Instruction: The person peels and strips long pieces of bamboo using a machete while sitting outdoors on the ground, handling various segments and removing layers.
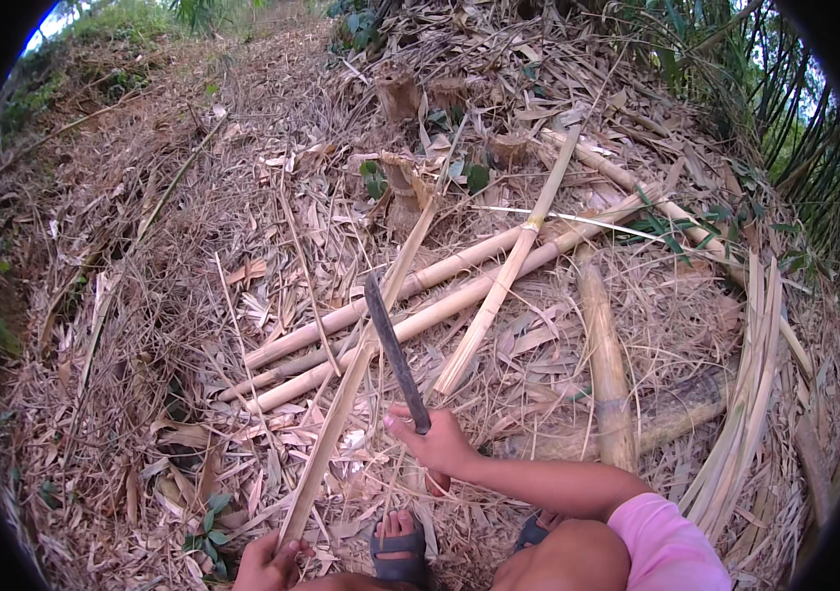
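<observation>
My left hand (270,562), low in the view, has its fingers closed round the near end of a long split bamboo strip (333,424). From there the strip slants up and away, its far part lying over the bamboo poles. In my right hand (437,445) I grip a machete (395,345) by its handle. Its dark blade points up and away, just right of the strip; whether the two touch I cannot tell. The butt of the handle shows below my fist. Another split bamboo length (504,286) lies right of the blade, across the same poles.
Two bamboo poles (450,307) lie crosswise ahead. A short thick bamboo piece (607,360) rests over a darker log (676,409) at right. Thin strips (750,394) are bunched at far right. Cut bamboo stumps (402,192) stand beyond. Dry leaves cover the slope; my sandalled feet (399,552) are below.
</observation>
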Action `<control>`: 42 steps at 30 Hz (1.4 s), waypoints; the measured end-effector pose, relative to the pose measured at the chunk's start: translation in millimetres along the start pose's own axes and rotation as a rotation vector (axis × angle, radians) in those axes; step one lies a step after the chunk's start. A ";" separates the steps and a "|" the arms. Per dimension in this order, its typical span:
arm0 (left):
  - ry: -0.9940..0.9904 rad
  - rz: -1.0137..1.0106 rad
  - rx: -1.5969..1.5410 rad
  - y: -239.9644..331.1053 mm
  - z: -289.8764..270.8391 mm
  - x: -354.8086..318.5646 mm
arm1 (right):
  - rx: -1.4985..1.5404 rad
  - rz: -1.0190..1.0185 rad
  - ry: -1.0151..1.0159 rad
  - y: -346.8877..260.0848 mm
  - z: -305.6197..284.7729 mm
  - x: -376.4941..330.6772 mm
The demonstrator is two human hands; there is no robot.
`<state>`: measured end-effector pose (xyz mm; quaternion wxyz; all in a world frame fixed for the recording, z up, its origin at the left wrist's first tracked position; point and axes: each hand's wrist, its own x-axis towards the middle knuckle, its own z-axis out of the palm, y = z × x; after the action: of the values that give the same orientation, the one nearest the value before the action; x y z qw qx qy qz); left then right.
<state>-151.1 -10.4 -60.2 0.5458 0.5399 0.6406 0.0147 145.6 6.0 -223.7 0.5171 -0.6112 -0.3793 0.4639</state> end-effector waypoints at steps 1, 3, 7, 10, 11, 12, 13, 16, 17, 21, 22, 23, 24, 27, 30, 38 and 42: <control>-0.014 0.040 0.094 -1.1 -2.4 5.4 | -0.037 0.004 -0.022 1.4 2.2 0.3; -0.030 0.019 0.042 14.4 6.7 10.7 | -0.054 0.018 -0.061 -0.3 3.0 -0.1; -0.062 -0.002 -0.057 17.1 22.3 18.2 | -0.048 0.036 -0.089 5.9 14.7 5.3; -0.095 0.032 -0.046 16.0 26.7 23.1 | 0.000 0.007 -0.064 10.7 20.3 11.6; -0.100 0.021 -0.039 21.0 26.6 21.5 | 0.063 0.055 -0.070 11.6 22.1 12.6; -0.103 0.011 -0.030 32.9 26.5 18.3 | 0.128 0.101 -0.078 12.0 24.5 14.4; -0.095 -0.004 -0.013 42.3 25.4 12.4 | 0.192 0.146 -0.089 10.0 27.5 14.0; -0.087 -0.045 0.028 68.3 17.9 -2.3 | 0.478 0.279 -0.134 -6.7 34.5 16.6; -0.096 -0.048 0.038 75.5 12.5 -4.6 | 0.514 0.286 -0.134 -11.4 37.1 19.5; -0.125 -0.014 0.080 75.9 -2.4 0.5 | 0.568 0.294 -0.154 -41.4 37.7 29.9; -0.130 -0.018 0.101 73.1 -5.4 0.5 | 0.558 0.290 -0.167 -47.8 38.6 30.7; -0.147 -0.029 0.120 72.0 -8.6 -0.9 | 0.461 0.266 -0.153 -47.7 43.0 31.8; -0.165 -0.036 0.107 81.5 -7.8 -1.0 | 0.427 0.252 -0.129 -48.0 41.4 32.6; -0.270 -0.067 0.120 91.9 -18.5 0.3 | 0.424 0.260 -0.108 -56.0 40.5 36.8; -0.514 -0.037 -0.356 72.9 -36.5 8.5 | 0.601 0.292 -0.122 -59.0 43.1 43.1; 0.479 0.783 0.253 -27.7 -39.8 26.6 | 0.586 0.240 -0.278 -112.9 53.3 57.0; 0.831 1.406 -0.173 37.3 -12.1 54.1 | 0.499 0.216 -0.236 -117.0 48.8 71.2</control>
<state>-124.9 50.4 -69.6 0.1671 0.7219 0.2989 0.6014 120.7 107.7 -122.8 0.5514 -0.4438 -0.2436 0.6631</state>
